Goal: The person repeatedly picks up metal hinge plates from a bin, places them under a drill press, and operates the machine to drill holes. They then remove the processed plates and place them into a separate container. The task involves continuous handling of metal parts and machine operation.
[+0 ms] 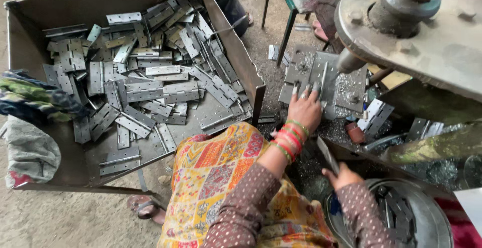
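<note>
Right hand [343, 176] grips a hinge [327, 155]; left hand [304, 110] presses the press plate [326, 79].

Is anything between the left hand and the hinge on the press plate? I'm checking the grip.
Nothing visible: the left hand rests directly on the hinge, fingers touching it beneath the press.

The single head-worn camera looked steeply down from above the person's lap, close to both hands. Beyond the fingers of the left hand [305, 108] lay the press bed [326, 79]; left of them sat the metal bin [130, 7]; the right hand [341, 175] was nearest the lens.
</note>
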